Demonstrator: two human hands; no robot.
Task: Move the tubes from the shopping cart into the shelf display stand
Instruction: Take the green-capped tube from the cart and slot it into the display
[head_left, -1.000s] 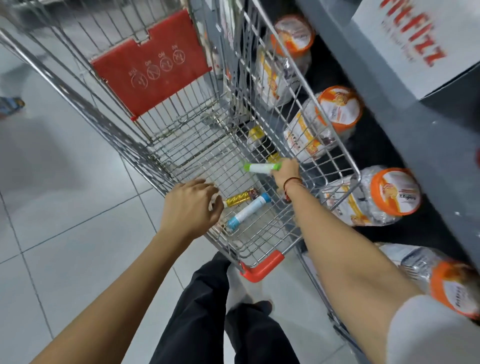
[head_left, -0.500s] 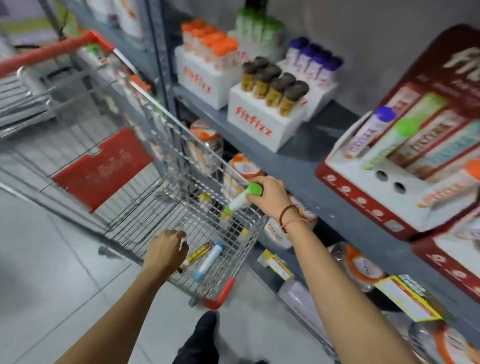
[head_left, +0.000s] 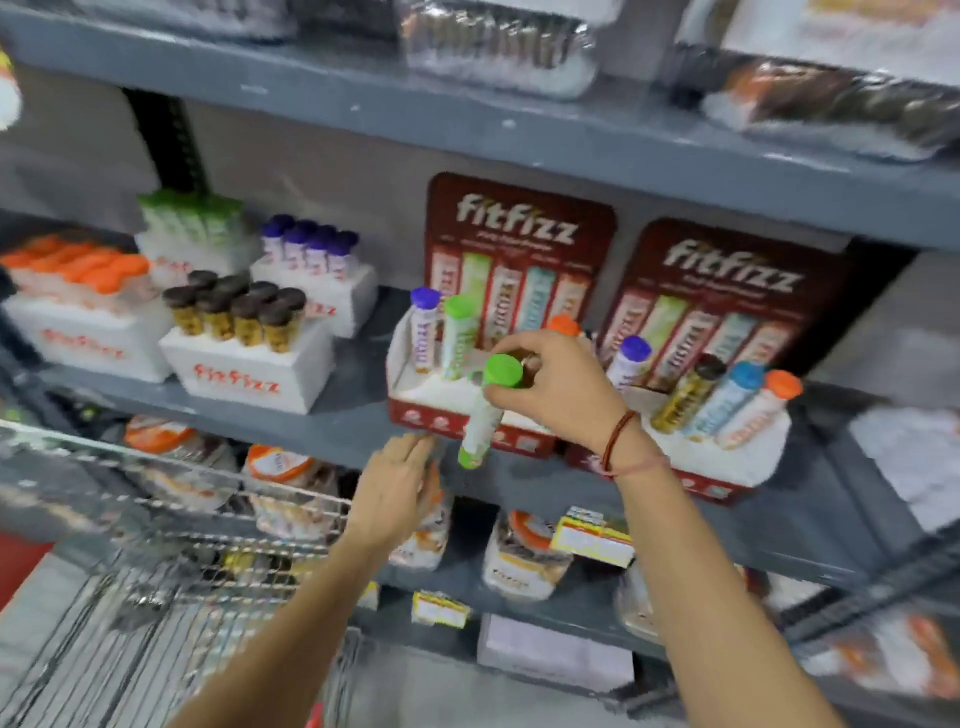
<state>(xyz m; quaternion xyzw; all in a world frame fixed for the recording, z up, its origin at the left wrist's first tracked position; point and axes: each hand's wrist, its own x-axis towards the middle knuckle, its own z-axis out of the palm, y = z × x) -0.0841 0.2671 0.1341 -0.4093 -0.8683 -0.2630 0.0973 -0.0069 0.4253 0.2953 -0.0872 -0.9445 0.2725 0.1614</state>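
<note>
My right hand (head_left: 558, 384) grips a green-capped tube (head_left: 485, 415) near its cap, holding it upright just in front of the red and white fitfizz display stand (head_left: 441, 395) on the grey shelf. That stand holds a purple-capped tube (head_left: 425, 327), a green-capped one (head_left: 459, 332) and an orange-capped one (head_left: 563, 326). My left hand (head_left: 400, 483) is raised with its fingers apart, just below the stand's front edge, holding nothing. The wire shopping cart (head_left: 156, 545) is blurred at the lower left; I cannot make out tubes in it.
A second fitfizz stand (head_left: 727, 457) with several tubes sits to the right. White boxes (head_left: 244, 374) of capped tubes stand on the shelf to the left. Jars with orange lids (head_left: 280, 483) fill the shelf below. Wrapped packs lie on the top shelf.
My right hand lifted the green-capped tube out of the cart and up to the display stand. My left hand left the cart rim and rose toward the shelf. The view swung upward.
</note>
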